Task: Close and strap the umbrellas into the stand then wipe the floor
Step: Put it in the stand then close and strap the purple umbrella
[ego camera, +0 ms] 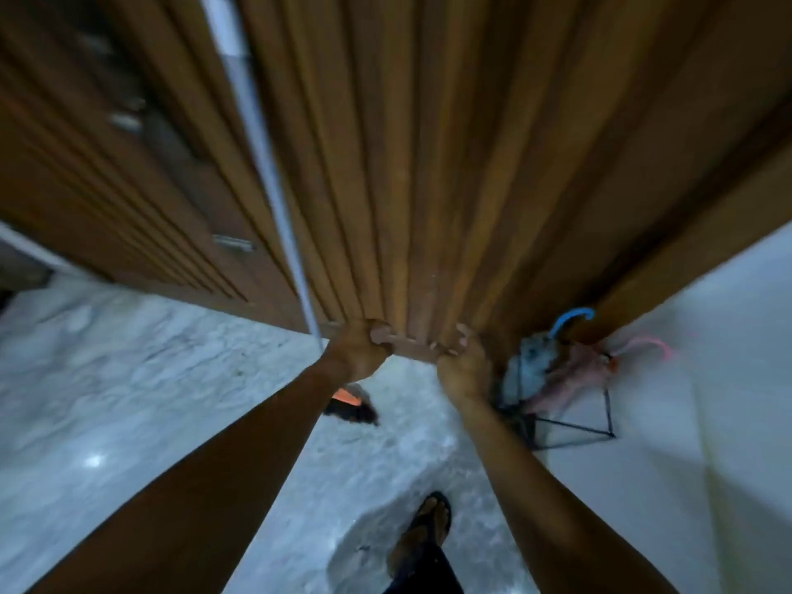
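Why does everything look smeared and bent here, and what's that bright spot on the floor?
Head view: motion blur smears the umbrellas; the wide lens fans the wooden slats outward; the bright spot is glare on the floor.

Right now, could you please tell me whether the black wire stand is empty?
No, the black wire stand holds a blue-handled umbrella and a pink umbrella, both folded.

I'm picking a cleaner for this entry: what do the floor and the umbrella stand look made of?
The floor looks like polished marble or marble-look tile: pale with grey veining and a bright glare spot. The umbrella stand seems painted metal wire: thin black rods in an open frame, though blur hides the finish.
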The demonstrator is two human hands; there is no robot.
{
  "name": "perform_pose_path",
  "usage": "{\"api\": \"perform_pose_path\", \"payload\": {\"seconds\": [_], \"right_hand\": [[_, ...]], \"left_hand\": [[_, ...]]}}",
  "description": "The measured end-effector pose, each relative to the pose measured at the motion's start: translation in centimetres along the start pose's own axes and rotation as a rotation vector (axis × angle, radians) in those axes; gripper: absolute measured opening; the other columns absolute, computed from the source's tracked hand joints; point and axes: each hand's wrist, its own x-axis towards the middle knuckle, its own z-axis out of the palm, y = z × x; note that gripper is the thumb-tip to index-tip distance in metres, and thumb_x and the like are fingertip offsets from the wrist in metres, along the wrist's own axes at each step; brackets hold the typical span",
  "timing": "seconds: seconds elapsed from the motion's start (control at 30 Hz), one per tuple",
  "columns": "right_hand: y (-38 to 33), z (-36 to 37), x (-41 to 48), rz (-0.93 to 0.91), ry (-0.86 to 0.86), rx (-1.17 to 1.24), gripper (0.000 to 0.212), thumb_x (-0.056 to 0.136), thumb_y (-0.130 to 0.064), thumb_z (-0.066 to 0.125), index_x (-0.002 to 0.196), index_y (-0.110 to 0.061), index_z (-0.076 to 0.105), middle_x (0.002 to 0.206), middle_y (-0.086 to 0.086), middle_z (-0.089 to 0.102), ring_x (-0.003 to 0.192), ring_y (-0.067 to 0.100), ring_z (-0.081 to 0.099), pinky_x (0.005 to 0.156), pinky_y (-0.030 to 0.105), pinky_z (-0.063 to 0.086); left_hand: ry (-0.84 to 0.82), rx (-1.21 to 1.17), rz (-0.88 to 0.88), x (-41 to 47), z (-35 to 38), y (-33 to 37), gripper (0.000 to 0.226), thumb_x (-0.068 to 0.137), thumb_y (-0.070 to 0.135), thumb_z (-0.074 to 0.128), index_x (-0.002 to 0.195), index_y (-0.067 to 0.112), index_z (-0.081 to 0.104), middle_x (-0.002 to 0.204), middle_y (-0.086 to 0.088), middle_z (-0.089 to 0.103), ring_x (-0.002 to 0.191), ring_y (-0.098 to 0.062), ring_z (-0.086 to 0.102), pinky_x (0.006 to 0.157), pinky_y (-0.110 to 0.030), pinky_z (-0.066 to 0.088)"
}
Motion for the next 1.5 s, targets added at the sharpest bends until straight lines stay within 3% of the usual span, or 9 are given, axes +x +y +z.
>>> {"api": "perform_pose_path", "payload": {"seconds": [0.2, 0.37, 0.47, 0.63, 0.73, 0.97, 1.1, 1.37, 1.5], "right_hand": [[-12.1, 15.4, -15.8, -0.315, -0.38, -0.025, 0.04, 0.085, -0.027, 0.075, 0.123, -0.029, 0.063, 0.113, -0.007, 0.06, 0.106, 0.022, 0.065, 0.091, 0.035, 0.054], [-17.6, 30.1, -34.8, -0.554, -0.678, -0.16, 0.043, 0.085, -0.032, 0.073, 0.126, -0.03, 0.061, 0.127, -0.002, 0.062, 0.114, 0.02, 0.061, 0.099, 0.036, 0.05], [-19.1, 38.1, -46.1, -0.687, -0.85, -0.209, 0.042, 0.089, -0.031, 0.072, 0.129, -0.027, 0.06, 0.135, 0.002, 0.057, 0.118, 0.021, 0.058, 0.098, 0.036, 0.049], [-18.4, 48.8, -64.0, -0.835, -1.143, -0.292, 0.043, 0.093, -0.034, 0.069, 0.134, -0.026, 0.057, 0.138, 0.0, 0.055, 0.113, 0.019, 0.056, 0.083, 0.032, 0.049], [-16.7, 53.7, -73.1, -0.895, -1.311, -0.365, 0.043, 0.092, -0.036, 0.069, 0.132, -0.029, 0.057, 0.137, 0.0, 0.055, 0.114, 0.018, 0.057, 0.089, 0.035, 0.051], [-12.9, 65.4, -90.0, -0.979, -1.586, -0.522, 0.037, 0.092, -0.033, 0.07, 0.128, -0.028, 0.061, 0.131, 0.001, 0.059, 0.107, 0.017, 0.058, 0.082, 0.032, 0.049], [-11.5, 73.4, -98.4, -1.005, -1.718, -0.597, 0.036, 0.092, -0.031, 0.069, 0.128, -0.026, 0.061, 0.129, 0.002, 0.06, 0.112, 0.02, 0.06, 0.09, 0.037, 0.053], [-10.0, 85.9, -112.4, -1.091, -1.867, -0.886, 0.038, 0.094, -0.03, 0.066, 0.131, -0.021, 0.059, 0.13, 0.006, 0.059, 0.111, 0.026, 0.061, 0.093, 0.041, 0.053], [-7.4, 90.2, -117.2, -1.077, -1.915, -0.983, 0.039, 0.095, -0.03, 0.065, 0.132, -0.019, 0.059, 0.13, 0.009, 0.06, 0.113, 0.025, 0.06, 0.089, 0.033, 0.048]], "left_hand": [[0.397, -0.182, -0.124, -16.6, -15.6, -16.5, 0.042, 0.091, 0.026, 0.069, 0.131, 0.014, 0.064, 0.136, -0.003, 0.062, 0.126, -0.022, 0.058, 0.105, -0.031, 0.045], [0.683, -0.286, -0.246, -34.5, -24.3, -32.4, 0.039, 0.092, 0.026, 0.068, 0.13, 0.015, 0.065, 0.138, -0.003, 0.061, 0.128, -0.019, 0.056, 0.104, -0.028, 0.042], [0.836, -0.37, -0.373, -45.5, -26.8, -41.4, 0.038, 0.092, 0.025, 0.068, 0.128, 0.014, 0.066, 0.138, -0.003, 0.061, 0.129, -0.017, 0.055, 0.105, -0.029, 0.043], [1.127, -0.548, -0.556, -61.6, -27.4, -53.3, 0.033, 0.089, 0.023, 0.07, 0.121, 0.015, 0.069, 0.133, -0.002, 0.065, 0.125, -0.016, 0.058, 0.104, -0.029, 0.045], [1.257, -0.625, -0.665, -68.9, -26.5, -58.8, 0.033, 0.088, 0.023, 0.071, 0.12, 0.014, 0.07, 0.131, -0.003, 0.066, 0.122, -0.015, 0.06, 0.104, -0.034, 0.048], [1.41, -0.699, -0.911, -81.1, -25.6, -71.2, 0.033, 0.088, 0.023, 0.071, 0.119, 0.013, 0.071, 0.129, -0.004, 0.067, 0.121, -0.016, 0.061, 0.103, -0.031, 0.046], [1.443, -0.743, -1.043, -86.3, -27.0, -79.1, 0.031, 0.088, 0.019, 0.071, 0.118, 0.01, 0.071, 0.125, -0.005, 0.069, 0.118, -0.017, 0.063, 0.099, -0.026, 0.043], [1.523, -0.974, -1.222, -94.1, -29.0, -90.6, 0.031, 0.088, 0.019, 0.072, 0.117, 0.011, 0.071, 0.122, -0.006, 0.07, 0.118, -0.017, 0.062, 0.093, -0.019, 0.039], [1.51, -1.155, -1.275, -95.3, -26.4, -95.8, 0.032, 0.089, 0.024, 0.072, 0.119, 0.013, 0.071, 0.125, -0.007, 0.068, 0.121, -0.02, 0.06, 0.095, -0.021, 0.039]]}}
